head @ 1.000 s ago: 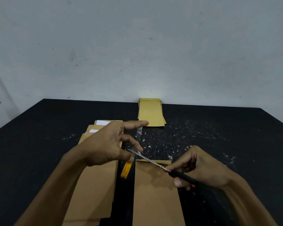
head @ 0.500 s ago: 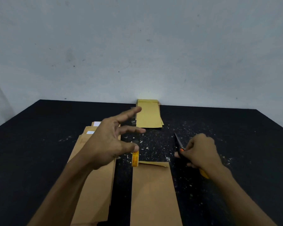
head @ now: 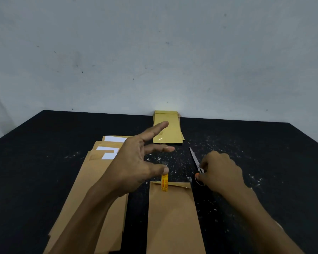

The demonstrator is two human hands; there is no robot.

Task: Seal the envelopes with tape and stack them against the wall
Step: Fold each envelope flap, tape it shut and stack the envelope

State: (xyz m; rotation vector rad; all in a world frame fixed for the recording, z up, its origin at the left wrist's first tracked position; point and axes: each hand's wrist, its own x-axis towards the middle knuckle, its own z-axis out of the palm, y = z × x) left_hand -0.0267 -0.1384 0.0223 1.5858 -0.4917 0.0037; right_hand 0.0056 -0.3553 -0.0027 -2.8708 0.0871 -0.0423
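Task partly complete: a small stack of sealed envelopes (head: pixel 167 132) lies far centre against the wall (head: pixel 154 61), while a larger pile of unsealed envelopes (head: pixel 97 182), white inserts showing, waits near left. The current envelope (head: pixel 173 217), plain brown with its flap at the far end, lies near centre on the black table (head: pixel 44 143), apparently untaped. The left hand (head: pixel 134 165), fingers spread, pinches a yellow tape roll (head: pixel 164 182) over the flap; the right hand (head: pixel 220 171) grips scissors (head: pixel 195 160) resting on the table.

Dim, soft-focus view; bright glare spot on wall (head: pixel 165 105); wide-angle bowing.
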